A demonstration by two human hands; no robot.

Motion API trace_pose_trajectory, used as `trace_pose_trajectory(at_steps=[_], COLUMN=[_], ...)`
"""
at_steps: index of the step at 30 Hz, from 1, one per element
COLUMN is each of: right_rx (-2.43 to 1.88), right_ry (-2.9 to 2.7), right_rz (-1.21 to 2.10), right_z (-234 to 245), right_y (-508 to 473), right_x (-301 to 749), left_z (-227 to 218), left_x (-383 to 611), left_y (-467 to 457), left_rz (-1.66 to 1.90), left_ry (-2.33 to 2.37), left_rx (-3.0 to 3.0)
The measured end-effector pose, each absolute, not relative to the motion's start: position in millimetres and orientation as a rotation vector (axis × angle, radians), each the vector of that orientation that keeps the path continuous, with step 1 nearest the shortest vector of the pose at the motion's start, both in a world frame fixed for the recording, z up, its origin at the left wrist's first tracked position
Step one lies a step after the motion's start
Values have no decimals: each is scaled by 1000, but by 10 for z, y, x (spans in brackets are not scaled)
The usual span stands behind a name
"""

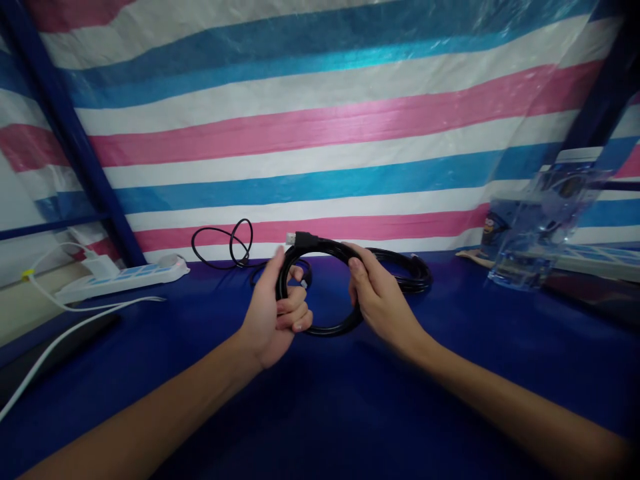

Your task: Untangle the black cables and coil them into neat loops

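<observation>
Between my hands a black HDMI cable (330, 329) is wound into a round coil, held up over the blue table. Its plug (303, 239) with a silver tip sticks out at the top left of the loop. My left hand (280, 310) is wrapped round the coil's left side, fingers curled. On the right side of the loop, my right hand (375, 287) grips the coil with thumb and fingers closed. Behind my right hand lies a second black coiled cable (417, 275) on the table. A thinner black cable (220, 265) rests loosely behind my left hand.
A white power strip (135, 277) with a white plug-in charger (100, 265) stands at the left, white cords trailing forward. On the right are a clear plastic bottle (530, 240), another power strip (600, 261) and a dark flat object (590, 297). Striped sheeting (310, 120) hangs behind the table.
</observation>
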State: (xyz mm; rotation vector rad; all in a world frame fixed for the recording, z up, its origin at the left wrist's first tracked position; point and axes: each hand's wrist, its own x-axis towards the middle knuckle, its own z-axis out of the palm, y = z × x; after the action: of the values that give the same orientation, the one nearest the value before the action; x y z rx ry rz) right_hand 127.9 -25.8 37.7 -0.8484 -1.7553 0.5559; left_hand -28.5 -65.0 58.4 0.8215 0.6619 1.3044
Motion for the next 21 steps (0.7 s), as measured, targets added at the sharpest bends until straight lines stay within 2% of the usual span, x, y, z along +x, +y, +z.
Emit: trace_pose_trajectory(at_steps=[9, 15, 21], right_rx=[-883, -834, -847], right_ry=[-1713, -1617, -1716], right_rz=[564, 816, 829], right_z=[336, 435, 467], right_y=[-281, -278, -250], right_x=[1290, 1274, 1339], left_z=[576, 521, 454], left_x=[-231, -172, -155], left_y=[-599, -625, -616], left_rz=[1291, 1286, 1291], left_ry=[818, 863, 917], left_rx=[743, 796, 818])
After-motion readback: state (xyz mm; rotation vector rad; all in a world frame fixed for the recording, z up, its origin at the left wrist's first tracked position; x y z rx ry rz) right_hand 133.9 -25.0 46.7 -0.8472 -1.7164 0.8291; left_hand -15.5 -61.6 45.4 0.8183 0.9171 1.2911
